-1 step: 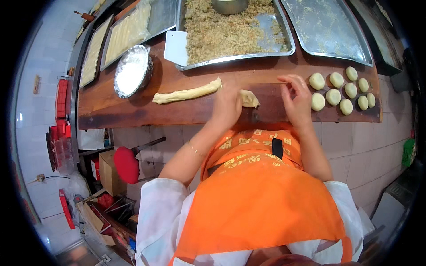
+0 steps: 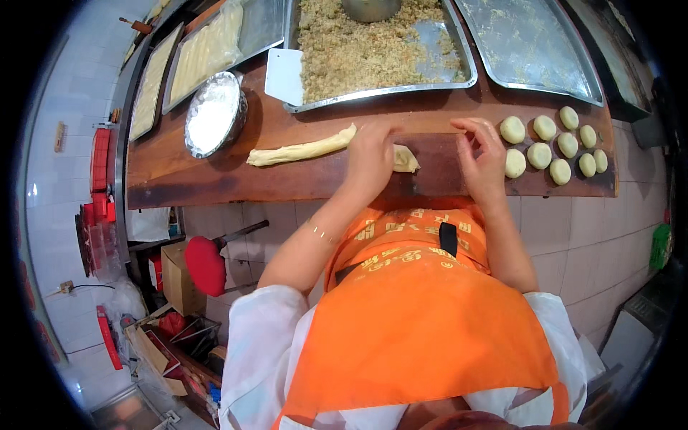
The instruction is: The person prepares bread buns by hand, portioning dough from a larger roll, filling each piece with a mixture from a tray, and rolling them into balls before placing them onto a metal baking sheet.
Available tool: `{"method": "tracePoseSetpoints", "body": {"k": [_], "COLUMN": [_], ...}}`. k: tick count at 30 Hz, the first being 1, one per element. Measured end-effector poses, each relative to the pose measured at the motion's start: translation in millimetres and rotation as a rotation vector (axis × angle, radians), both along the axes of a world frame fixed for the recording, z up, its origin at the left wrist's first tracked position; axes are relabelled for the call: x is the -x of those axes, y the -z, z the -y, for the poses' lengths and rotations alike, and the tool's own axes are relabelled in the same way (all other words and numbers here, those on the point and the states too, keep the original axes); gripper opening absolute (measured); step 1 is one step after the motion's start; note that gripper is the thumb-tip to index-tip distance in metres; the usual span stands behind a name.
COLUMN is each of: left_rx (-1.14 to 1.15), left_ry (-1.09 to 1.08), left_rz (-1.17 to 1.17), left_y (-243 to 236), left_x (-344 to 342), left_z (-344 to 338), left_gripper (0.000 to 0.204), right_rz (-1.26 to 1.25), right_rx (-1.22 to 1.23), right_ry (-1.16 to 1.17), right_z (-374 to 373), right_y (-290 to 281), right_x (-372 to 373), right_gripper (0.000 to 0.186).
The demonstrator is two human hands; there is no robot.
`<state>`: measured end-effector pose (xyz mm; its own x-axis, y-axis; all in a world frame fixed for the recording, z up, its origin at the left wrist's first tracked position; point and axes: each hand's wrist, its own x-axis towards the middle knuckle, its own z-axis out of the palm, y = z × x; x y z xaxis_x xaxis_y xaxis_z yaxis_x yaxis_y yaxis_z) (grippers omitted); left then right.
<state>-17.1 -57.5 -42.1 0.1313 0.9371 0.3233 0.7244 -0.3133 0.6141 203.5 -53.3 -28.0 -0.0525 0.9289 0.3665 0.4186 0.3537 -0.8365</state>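
My left hand [image 2: 369, 154] has its fingers curled down beside a small flattened dough piece [image 2: 405, 160] on the wooden table; what is under the fingers is hidden. A long pale dough roll [image 2: 294, 153] lies just to its left. My right hand [image 2: 481, 158] hovers at the table's front, right of the dough piece, fingers bent and apart with nothing visible between them. Several round dough patties [image 2: 538, 156] sit beside it on the right.
Behind are a large tray of crumbly filling [image 2: 358, 61] with a metal pot [image 2: 371, 8], a white scraper [image 2: 282, 75], a bare metal tray [image 2: 527, 46], trays of dough strips [image 2: 193, 61] and a foil-coloured bowl of flour [image 2: 213, 115]. A red padded stool [image 2: 204, 265] stands below the left side.
Both my hands have shifted very slightly to the right. The dough pieces look the same.
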Motion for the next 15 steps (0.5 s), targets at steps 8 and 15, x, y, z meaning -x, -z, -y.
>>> {"method": "tracePoseSetpoints", "body": {"k": [8, 15], "left_rx": [-0.065, 0.045], "left_ry": [0.317, 0.398], "left_rz": [-0.373, -0.397], "left_y": [26.7, 25.4], "left_x": [-37.0, -39.4], "left_z": [-37.5, -53.6], "left_gripper": [0.067, 0.07], "right_rz": [-0.076, -0.151], "right_rx": [-0.06, -0.066], "right_ry": [0.034, 0.013], "right_z": [-7.6, -19.8], "right_y": [-4.9, -10.1], "right_x": [-21.1, -20.4], "right_gripper": [0.022, 0.023]}}
